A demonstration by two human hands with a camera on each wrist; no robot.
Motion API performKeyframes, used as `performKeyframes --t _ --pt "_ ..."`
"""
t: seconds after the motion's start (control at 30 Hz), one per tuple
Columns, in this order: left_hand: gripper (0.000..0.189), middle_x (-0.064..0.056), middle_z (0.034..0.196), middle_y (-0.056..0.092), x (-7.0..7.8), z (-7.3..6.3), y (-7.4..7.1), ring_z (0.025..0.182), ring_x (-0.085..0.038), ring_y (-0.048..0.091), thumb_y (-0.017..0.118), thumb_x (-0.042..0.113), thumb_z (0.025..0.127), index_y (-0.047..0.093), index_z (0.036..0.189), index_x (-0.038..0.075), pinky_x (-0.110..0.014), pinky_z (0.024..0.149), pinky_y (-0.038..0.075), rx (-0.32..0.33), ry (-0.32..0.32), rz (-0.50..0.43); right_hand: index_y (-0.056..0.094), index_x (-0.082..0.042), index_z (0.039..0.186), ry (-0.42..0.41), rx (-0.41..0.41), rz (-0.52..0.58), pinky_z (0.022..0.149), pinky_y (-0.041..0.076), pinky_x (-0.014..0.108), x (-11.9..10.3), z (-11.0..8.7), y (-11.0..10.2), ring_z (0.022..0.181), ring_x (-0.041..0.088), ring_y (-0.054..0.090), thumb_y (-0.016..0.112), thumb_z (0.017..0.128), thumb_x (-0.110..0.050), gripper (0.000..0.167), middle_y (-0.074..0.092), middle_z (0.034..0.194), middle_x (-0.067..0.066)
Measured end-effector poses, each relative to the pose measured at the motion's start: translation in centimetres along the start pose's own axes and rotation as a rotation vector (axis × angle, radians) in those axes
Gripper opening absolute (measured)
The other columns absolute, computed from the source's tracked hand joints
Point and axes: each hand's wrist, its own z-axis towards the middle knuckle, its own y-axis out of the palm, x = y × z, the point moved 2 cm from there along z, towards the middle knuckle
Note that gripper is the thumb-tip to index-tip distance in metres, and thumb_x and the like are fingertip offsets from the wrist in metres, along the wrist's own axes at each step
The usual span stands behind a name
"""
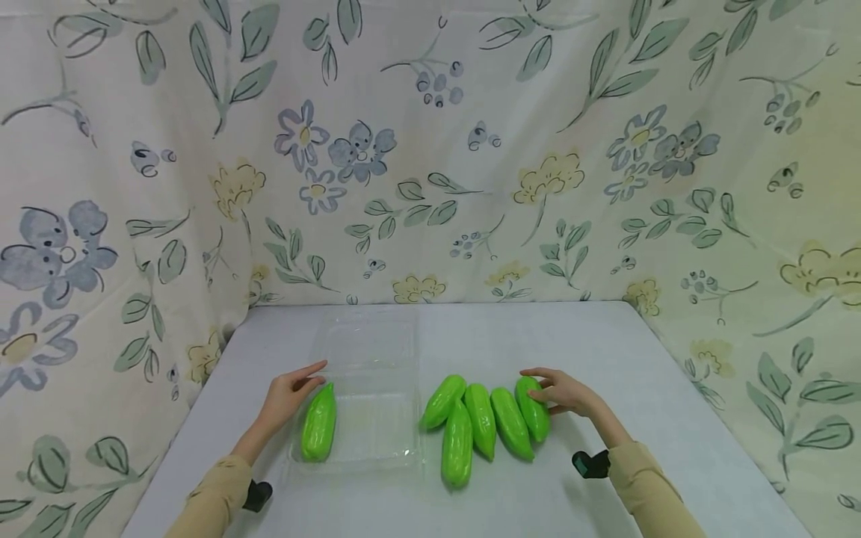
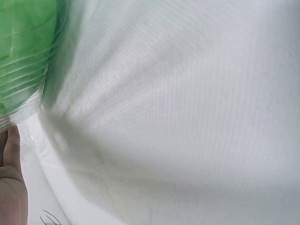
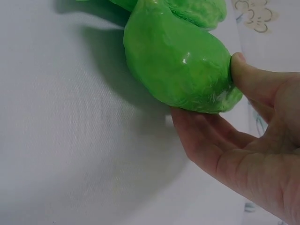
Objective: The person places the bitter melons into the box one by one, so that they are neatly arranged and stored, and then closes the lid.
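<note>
My left hand (image 1: 285, 394) reaches the left side of a clear plastic clamshell box (image 1: 377, 426), its index finger and thumb extended near the hinge. In the left wrist view, fingers (image 2: 13, 152) touch the box's ribbed outer wall. One glossy green bitter melon (image 1: 319, 424) lies along the left side inside the box, tip toward the hinge. At the right end of a group of melons, my right hand (image 1: 561, 391) grips a bitter melon (image 1: 531, 407) by its far end. In the right wrist view, its thumb (image 3: 248, 75) presses one side and its fingers the other.
Several more bitter melons (image 1: 457, 444) lie close together on the white table (image 1: 673, 418), between the box and my right hand. Behind the box base, its clear lid (image 1: 368, 340) lies folded open. A floral cloth (image 1: 430, 149) hangs around the table's back and sides.
</note>
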Motion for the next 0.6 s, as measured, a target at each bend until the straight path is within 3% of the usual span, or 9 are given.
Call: performKeyframes --t 0.37,0.6 --pt "0.035 -0.020 0.112 0.068 -0.11 -0.10 -0.05 0.089 0.005 0.064 0.061 0.015 0.093 0.061 0.127 0.006 -0.012 0.074 0.050 0.008 0.049 -0.023 0.041 -0.005 0.142 0.011 0.007 0.011 0.082 0.053 0.050 0.14 0.04 -0.29 0.112 0.036 0.056 0.062 0.093 -0.018 0.055 0.038 0.136 0.036" --pt "0.035 -0.018 0.108 0.070 -0.15 0.02 0.00 0.090 -0.002 0.067 0.061 0.018 0.093 0.061 0.127 0.010 -0.012 0.075 0.049 0.002 0.028 -0.027 0.039 -0.005 0.143 0.007 0.015 0.023 0.083 0.053 0.050 0.31 -0.02 -0.83 0.111 0.035 0.056 0.062 0.092 -0.021 0.058 0.036 0.137 0.037"
